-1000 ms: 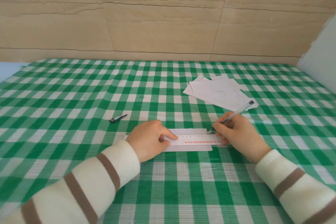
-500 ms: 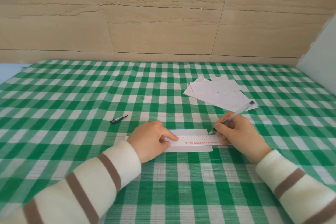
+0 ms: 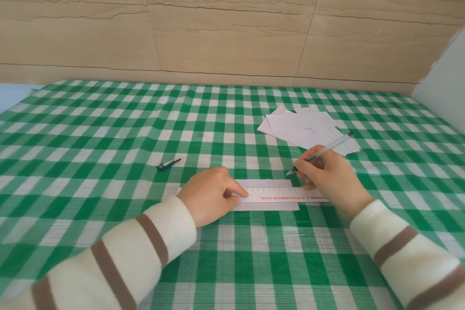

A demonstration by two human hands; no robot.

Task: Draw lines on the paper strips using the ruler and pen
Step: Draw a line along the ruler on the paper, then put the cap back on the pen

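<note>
A white paper strip [image 3: 264,183] lies on the green checked tablecloth in front of me. A pale ruler [image 3: 279,195] with red print lies lengthwise across it and sticks out past the strip's right end. My left hand [image 3: 212,195] presses the ruler's left part down with index finger and thumb. My right hand [image 3: 327,176] grips a clear pen [image 3: 328,149]. The pen's tip hangs just beyond the strip's far right corner, off the ruler's edge. I cannot make out a drawn line on the strip.
A loose pile of white paper strips [image 3: 299,124] lies at the back right. A black pen cap [image 3: 168,164] lies left of the strip. A tan tiled wall stands behind the table, and a white panel [image 3: 445,88] borders the right side.
The pen tip has come away from the ruler's far edge and moved slightly up and back. My left hand has stayed on the ruler.
</note>
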